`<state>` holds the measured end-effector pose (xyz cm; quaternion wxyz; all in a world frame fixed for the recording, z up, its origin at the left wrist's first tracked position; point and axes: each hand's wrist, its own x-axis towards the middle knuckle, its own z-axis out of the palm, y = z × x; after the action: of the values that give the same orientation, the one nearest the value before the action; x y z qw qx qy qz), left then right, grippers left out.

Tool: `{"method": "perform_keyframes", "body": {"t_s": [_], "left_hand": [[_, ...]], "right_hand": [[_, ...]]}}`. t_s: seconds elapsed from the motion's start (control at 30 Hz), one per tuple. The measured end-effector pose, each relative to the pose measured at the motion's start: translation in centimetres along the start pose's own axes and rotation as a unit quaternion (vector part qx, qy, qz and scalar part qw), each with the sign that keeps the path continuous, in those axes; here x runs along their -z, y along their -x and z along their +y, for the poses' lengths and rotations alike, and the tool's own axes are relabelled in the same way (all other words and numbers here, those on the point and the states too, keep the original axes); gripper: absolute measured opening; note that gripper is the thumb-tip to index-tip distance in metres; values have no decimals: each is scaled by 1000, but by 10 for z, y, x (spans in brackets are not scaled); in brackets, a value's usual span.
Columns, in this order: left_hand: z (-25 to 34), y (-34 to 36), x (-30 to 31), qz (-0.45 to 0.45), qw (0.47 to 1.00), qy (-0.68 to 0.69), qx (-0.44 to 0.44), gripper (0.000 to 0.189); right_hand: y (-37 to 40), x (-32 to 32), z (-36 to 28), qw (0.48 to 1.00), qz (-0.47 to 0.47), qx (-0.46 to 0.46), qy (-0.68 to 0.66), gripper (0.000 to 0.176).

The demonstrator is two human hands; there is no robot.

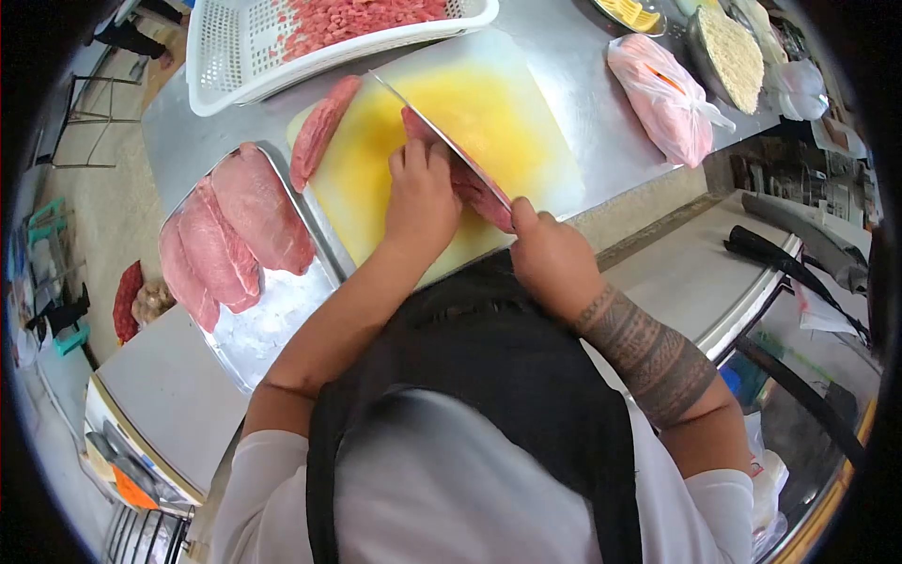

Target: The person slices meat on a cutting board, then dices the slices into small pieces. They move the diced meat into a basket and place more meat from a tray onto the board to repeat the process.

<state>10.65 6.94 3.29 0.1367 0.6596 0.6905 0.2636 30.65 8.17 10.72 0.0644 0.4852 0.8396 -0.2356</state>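
Note:
My right hand [554, 261] is closed round the handle of a long knife [442, 136], its blade slanting up and left across the cutting board [536, 113]. Along the blade lies a piece of raw red meat [485, 199], partly hidden by the knife and my fingers. My left hand [421, 197] presses on this meat with curled fingers, just left of the blade. Another long strip of raw meat [324, 132] rests at the board's left edge. The board is white with a yellow-stained middle.
A metal tray [258, 352] with several large slabs of raw meat [263, 207] stands at left. Behind the board is a white basket [221, 75] of diced meat [366, 19]. At right lie a tied plastic bag [662, 99] and a bowl of pale crumbs [731, 56].

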Motion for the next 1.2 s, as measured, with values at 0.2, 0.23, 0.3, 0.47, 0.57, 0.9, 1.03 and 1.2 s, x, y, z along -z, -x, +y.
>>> {"method": "perform_keyframes", "body": {"t_s": [0.2,0.23,0.3,0.47,0.57,0.9,1.03,1.2], "left_hand": [[-1,1,0,9,1000,9,-3,63],[-2,1,0,7,1000,0,-7,61],[-2,1,1,11,1000,-2,-11,60],[0,0,-4,27,1000,16,-3,60],[-3,1,-6,33,999,-17,-23,60],[-2,-2,0,5,1000,-21,-9,60],[2,-1,-1,20,1000,0,-11,63],[-1,-1,1,17,1000,-18,-14,67]], "right_hand": [[-6,21,-23,996,56,64,-1,17],[-1,25,-24,995,62,73,-2,18],[37,42,-22,999,18,33,23,18],[58,25,0,999,-7,7,39,18],[24,6,-3,1000,-8,2,20,18],[46,27,0,999,-36,-3,-9,19],[23,-7,14,1000,-5,4,-8,23],[0,4,9,999,-3,23,-36,19]]}}
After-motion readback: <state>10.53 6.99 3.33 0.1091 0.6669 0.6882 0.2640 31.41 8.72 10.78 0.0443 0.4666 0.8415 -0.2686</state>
